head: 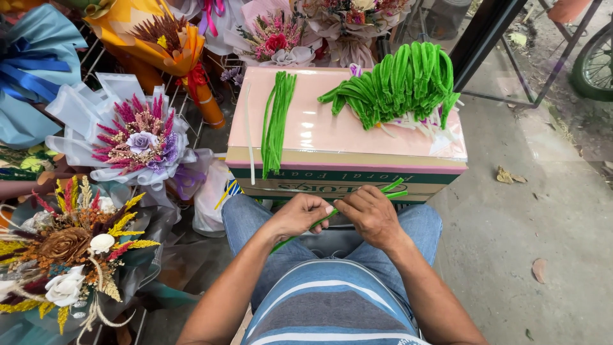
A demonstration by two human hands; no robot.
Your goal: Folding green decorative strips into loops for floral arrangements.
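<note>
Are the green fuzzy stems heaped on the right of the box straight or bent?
Bent. The heap of green stems on the pink-topped box curves over in loops, unlike the straight bundle lying flat beside it.

Pink-topped cardboard box (332, 137): straight green stem bundle (276, 121) left, heap of bent green stems (396, 83) right.

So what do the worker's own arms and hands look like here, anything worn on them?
Both forearms are bare, no sleeves in view. Left hand and right hand are bare: no gloves, and no rings, watch or wristbands that I can see. The shirt is striped blue, grey and white; the jeans are blue.
</note>
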